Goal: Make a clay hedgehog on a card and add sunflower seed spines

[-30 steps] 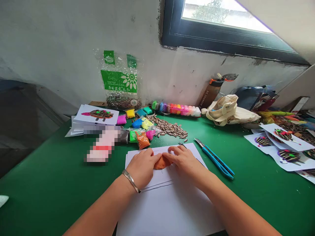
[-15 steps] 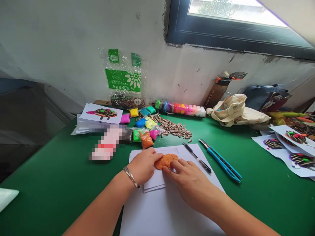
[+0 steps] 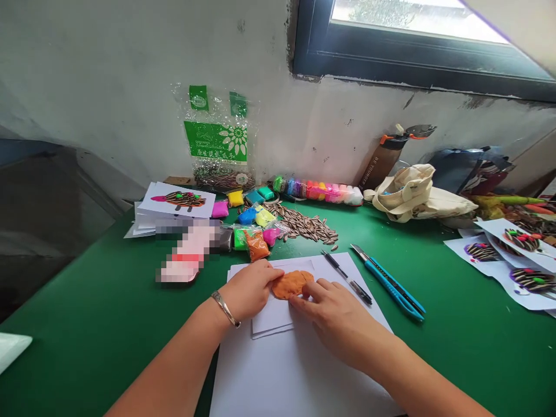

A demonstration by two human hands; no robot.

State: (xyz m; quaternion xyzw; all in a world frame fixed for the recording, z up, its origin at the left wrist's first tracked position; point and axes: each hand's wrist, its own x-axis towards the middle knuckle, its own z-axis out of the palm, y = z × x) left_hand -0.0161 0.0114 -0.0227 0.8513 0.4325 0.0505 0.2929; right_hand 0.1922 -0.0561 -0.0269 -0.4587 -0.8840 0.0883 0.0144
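A flattened oval of orange modelling clay lies on small white paper sheets, which rest on larger white sheets. My left hand, with a silver bangle at its wrist, has curled fingers against the clay's left edge. At the clay's lower right edge, my right hand is closed in a pinch, thumb and forefinger on the rim. Its other fingers are bent. A black pen lies on the paper just beyond the right hand.
A blue utility knife lies right of the paper. Bagged clay, scattered sunflower seeds and a seed bag are behind. Finished seed pictures sit at left, others at right. A cloth bag stands near the wall.
Both hands stay at the clay with only slight finger shifts. The left wrist has moved a little left, and more of the clay's surface shows. The whole view has shifted slightly.
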